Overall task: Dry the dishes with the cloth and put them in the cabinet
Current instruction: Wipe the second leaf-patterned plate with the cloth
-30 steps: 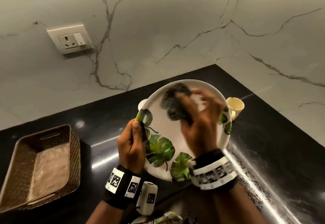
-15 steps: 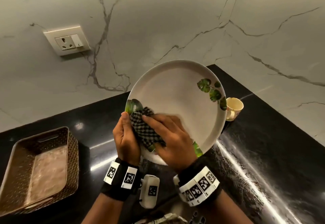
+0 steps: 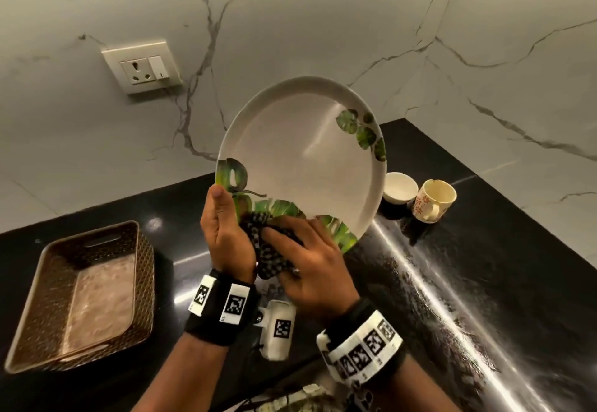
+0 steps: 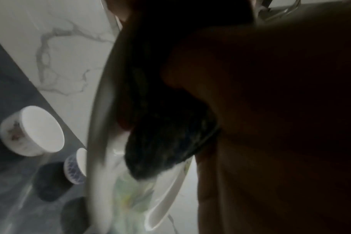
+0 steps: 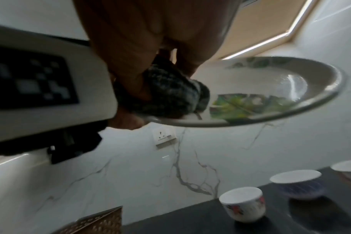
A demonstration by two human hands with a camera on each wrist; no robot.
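A: Black tabletop (image 3: pixel 484 250) in a corner of marble wall (image 3: pixel 290 24). How far along?

B: Early, by the look. Plate (image 3: pixel 307 159) up off the tabletop, tilted on edge, face toward the head camera. Left grip (image 3: pixel 226 234) curled round the near-left rim, thumb on the leaf print. Right grip (image 3: pixel 310 269) bunched round the cloth (image 3: pixel 271 250), pressing it against the lower rim.

A: Anything finished?

B: Cannot tell. No cabinet surely in view, so no sign of anything put away. Waiting on the tabletop: bowl (image 3: pixel 400 187) and mug (image 3: pixel 434 200), just beside each other, right of the plate. Also, in the right wrist view, another white rim (image 5: pixel 347 167) past the bowl, cut off by the frame edge. Probably three pieces left after the plate, with drying and stowing both to do.

A: Room to move?

B: Plenty upward and toward the wall, with the plate's top edge apart from it. Tighter on the right, with the lower right rim near the bowl and above it. Basket (image 3: pixel 142 250) well apart on the left. Socket (image 3: pixel 142 66) up left on the wall, out of the way.

A: Worries?

B: Glistening streaks across the tabletop on the right, likely wet, so a poor spot for a dried plate. One-sided hold on the rim too; worth swinging wide of the mug.
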